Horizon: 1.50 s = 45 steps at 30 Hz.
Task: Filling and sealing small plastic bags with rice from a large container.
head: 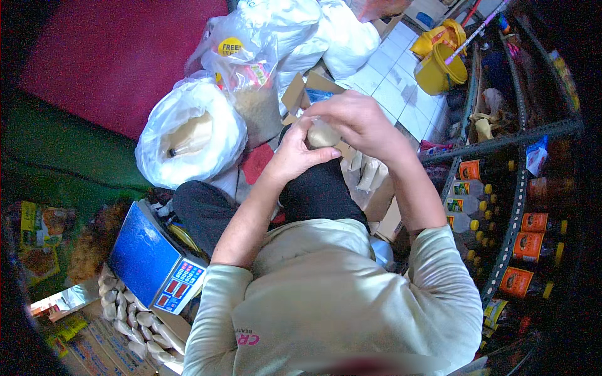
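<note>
My left hand (301, 152) is curled around a small clear plastic bag of pale granular contents (324, 134), thumb along its lower side. My right hand (352, 117) arches over the top of the bag, with its fingertips near my left hand; whether it pinches the plastic is hidden. Beyond my left forearm, a big white plastic-lined sack (155, 150) stands with its mouth spread, holding pale grains and what looks like a clear bottle with a dark cap (186, 149). Below it, a blue-topped digital scale (146, 254) sits beside many small filled bags (136, 324).
An open cardboard box (294, 94) lies just past my hands; another with filled bags (371, 174) is under my right forearm. White sacks (348, 42) are piled ahead. A yellow bucket (435, 70) stands on tiles. Metal shelving (512, 211) with bottles (463, 206) lines the right.
</note>
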Motion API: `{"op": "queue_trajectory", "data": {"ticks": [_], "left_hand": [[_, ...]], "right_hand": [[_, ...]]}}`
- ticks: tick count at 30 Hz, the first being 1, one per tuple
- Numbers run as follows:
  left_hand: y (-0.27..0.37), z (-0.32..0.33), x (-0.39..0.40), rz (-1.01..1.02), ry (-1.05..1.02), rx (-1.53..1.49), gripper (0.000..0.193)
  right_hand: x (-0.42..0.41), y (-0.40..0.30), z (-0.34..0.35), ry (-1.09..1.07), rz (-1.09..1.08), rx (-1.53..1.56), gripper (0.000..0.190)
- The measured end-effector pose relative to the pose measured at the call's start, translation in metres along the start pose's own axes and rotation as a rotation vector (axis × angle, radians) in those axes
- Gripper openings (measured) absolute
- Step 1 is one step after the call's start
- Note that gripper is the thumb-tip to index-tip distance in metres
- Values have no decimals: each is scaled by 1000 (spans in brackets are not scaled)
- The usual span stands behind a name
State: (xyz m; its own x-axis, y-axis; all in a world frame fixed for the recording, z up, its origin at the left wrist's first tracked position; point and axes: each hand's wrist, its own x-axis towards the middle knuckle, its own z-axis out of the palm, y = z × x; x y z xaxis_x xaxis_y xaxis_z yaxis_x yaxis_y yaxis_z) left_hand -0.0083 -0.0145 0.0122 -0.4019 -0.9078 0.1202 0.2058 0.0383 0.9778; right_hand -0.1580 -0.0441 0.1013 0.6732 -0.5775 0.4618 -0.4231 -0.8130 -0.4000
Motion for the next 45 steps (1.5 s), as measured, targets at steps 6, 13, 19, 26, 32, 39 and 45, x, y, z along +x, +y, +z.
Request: {"op": "queue_trajectory", "data": {"ticks": [6, 13, 19, 26, 32, 39, 45], "left_hand": [[5, -8, 15, 145, 23, 309, 48], [9, 1, 24, 53, 64, 227, 30], [2, 4, 19, -99, 11, -82, 17], [5, -1, 9, -60, 56, -224, 17], [6, -20, 11, -180, -175, -199, 22], [3, -11, 16, -146, -6, -162, 23], [-11, -5, 15, -50, 92, -379, 19]], "right_hand": [[-1, -2, 3, -56, 13, 61, 12], [-5, 8, 10, 38, 129, 97, 12], [-45, 38, 41, 321, 592, 668, 13], [-32, 21, 32, 366, 623, 888, 12], [1, 6, 13, -3, 271, 422, 10], [2, 9, 18, -29, 263, 398, 11], [-35, 33, 53, 465, 641, 972, 13]]}}
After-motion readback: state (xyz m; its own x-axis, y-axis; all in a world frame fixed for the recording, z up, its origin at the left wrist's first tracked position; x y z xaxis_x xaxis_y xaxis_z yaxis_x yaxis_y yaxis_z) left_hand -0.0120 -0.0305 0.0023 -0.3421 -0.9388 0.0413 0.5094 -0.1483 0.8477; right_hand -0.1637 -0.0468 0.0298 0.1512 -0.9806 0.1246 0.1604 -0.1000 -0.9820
